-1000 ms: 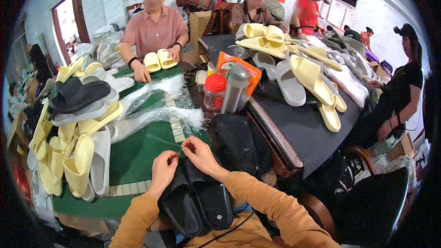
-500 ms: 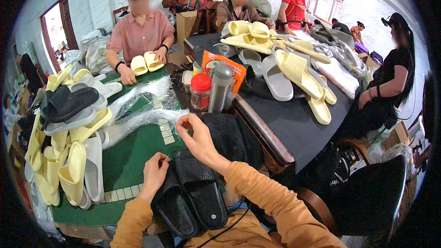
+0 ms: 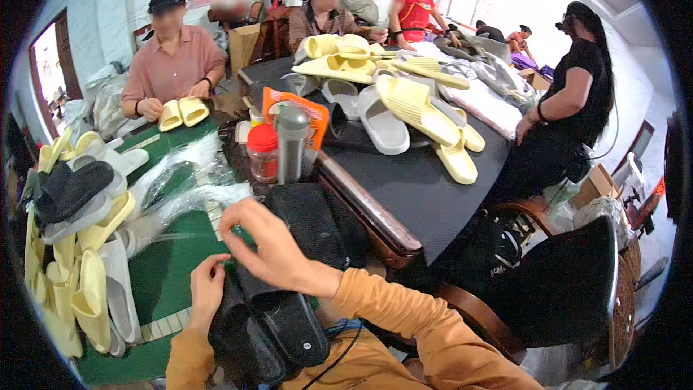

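Note:
A pair of black slippers (image 3: 289, 328) lies in front of me at the table's near edge, toes pointing away. My left hand (image 3: 208, 285) is beside the left slipper's toe, thumb and forefinger pinched together. Whatever is in that pinch is too small to make out. Over the slippers' toe straps hovers my right hand (image 3: 268, 242), its fingers curled toward the thumb; what they hold, if anything, is hidden. Clear plastic bags (image 3: 191, 206) lie on the green mat (image 3: 170, 278) beyond my left hand.
Yellow, grey and black slippers (image 3: 90, 289) are heaped at the left; more yellow and grey ones (image 3: 415, 105) cover the black table (image 3: 382, 188). A red-lidded jar (image 3: 263, 152) and a grey bottle (image 3: 291, 144) stand ahead. Across the mat a person (image 3: 173, 72) handles yellow slippers. An armchair (image 3: 563, 303) is at right.
My view has swung right, so the scene sits further left. My right hand has come lower and closer to my left, across the black slippers. The person opposite has raised the yellow pair.

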Motion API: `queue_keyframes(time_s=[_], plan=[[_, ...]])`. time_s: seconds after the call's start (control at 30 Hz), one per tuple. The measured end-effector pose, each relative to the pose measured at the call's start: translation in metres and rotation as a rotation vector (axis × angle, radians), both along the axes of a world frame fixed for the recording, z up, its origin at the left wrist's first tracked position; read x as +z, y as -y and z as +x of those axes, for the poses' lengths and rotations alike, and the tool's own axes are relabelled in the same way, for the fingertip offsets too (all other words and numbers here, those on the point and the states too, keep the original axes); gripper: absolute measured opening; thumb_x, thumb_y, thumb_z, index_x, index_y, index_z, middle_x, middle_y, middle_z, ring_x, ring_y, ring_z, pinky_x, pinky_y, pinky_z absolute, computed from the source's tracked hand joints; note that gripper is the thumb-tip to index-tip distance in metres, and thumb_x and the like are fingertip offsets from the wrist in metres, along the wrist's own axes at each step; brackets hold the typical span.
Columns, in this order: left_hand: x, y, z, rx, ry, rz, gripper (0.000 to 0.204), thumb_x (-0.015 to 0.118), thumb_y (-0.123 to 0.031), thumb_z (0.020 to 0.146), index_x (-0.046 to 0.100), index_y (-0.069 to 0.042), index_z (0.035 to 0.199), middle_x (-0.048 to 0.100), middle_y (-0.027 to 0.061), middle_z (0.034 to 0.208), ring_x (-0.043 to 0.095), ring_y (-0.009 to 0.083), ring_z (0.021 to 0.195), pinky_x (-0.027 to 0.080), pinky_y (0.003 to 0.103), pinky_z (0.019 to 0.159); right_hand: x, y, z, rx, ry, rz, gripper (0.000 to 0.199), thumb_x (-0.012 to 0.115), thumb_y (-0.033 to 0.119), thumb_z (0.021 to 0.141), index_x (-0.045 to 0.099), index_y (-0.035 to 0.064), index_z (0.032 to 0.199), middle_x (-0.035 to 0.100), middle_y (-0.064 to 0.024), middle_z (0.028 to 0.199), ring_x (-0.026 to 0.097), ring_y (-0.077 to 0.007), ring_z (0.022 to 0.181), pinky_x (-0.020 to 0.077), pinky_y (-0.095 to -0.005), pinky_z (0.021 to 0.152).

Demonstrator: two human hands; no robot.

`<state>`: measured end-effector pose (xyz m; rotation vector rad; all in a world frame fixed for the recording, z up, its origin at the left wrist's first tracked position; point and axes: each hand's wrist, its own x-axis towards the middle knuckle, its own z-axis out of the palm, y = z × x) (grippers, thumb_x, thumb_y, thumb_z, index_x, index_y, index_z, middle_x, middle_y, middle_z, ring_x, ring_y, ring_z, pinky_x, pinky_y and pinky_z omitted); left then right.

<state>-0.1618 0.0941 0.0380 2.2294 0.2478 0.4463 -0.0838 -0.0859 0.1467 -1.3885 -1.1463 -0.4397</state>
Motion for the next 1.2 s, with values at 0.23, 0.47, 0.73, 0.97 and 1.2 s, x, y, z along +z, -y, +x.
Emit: queue_keyframes(time_s=[0.23, 0.47, 0.73, 0.97, 1.2], plan=[[-0.009, -0.006, 0.002, -0.028, 0.003, -0.006, 0.014, 0.053, -0.005, 0.089, 0.066, 0.000, 0.090, 0.065, 0.0133, 0.079, 0.062, 0.0234, 0.073, 0.047, 0.035, 0.069, -0.047, 0.022, -0.019, -0.068, 0.003, -0.261, 0.018, 0.065, -0.001, 0.081, 0.053, 0.0019, 0.095, 0.056, -0.0112, 0.093, 0.057, -0.0321, 0.091, 0.0470, -0.0393, 0.080], [-0.008, -0.005, 0.001, -0.010, 0.057, 0.002, 0.010, 0.056, -0.001, 0.086, 0.066, -0.001, 0.090, 0.059, 0.0112, 0.084, 0.060, 0.0234, 0.075, 0.046, 0.034, 0.068, -0.097, 0.037, -0.035, -0.104, -0.009, -0.484, 0.014, 0.062, 0.003, 0.084, 0.053, 0.0035, 0.094, 0.055, -0.0108, 0.094, 0.057, -0.0317, 0.091, 0.0472, -0.0393, 0.081], [0.034, 0.015, -0.019, -0.094, 0.150, 0.190, 0.010, 0.060, -0.001, 0.086, 0.065, -0.001, 0.094, 0.063, 0.0123, 0.095, 0.061, 0.0275, 0.088, 0.049, 0.036, 0.077, -0.109, 0.035, -0.043, -0.126, -0.051, -0.389, 0.014, 0.060, 0.001, 0.083, 0.050, 0.0029, 0.092, 0.052, -0.0124, 0.090, 0.053, -0.0336, 0.087, 0.0471, -0.0411, 0.078], [0.101, 0.035, -0.064, -0.051, -0.041, 0.668, 0.016, 0.057, -0.003, 0.083, 0.065, 0.000, 0.096, 0.065, 0.0177, 0.098, 0.061, 0.0378, 0.092, 0.049, 0.045, 0.083, -0.114, 0.036, -0.044, -0.085, -0.143, -0.388, 0.016, 0.063, 0.000, 0.082, 0.051, 0.0027, 0.094, 0.055, -0.0118, 0.097, 0.056, -0.0332, 0.093, 0.0476, -0.0397, 0.082], [0.242, 0.110, -0.073, -0.501, 0.124, 0.725, 0.020, 0.060, -0.010, 0.073, 0.065, 0.000, 0.090, 0.064, 0.0111, 0.094, 0.062, 0.0292, 0.093, 0.048, 0.042, 0.088, -0.101, 0.036, -0.052, -0.186, -0.081, -0.309, 0.011, 0.059, -0.003, 0.078, 0.057, 0.0002, 0.089, 0.060, -0.0158, 0.095, 0.060, -0.0364, 0.090, 0.0519, -0.0401, 0.077]])
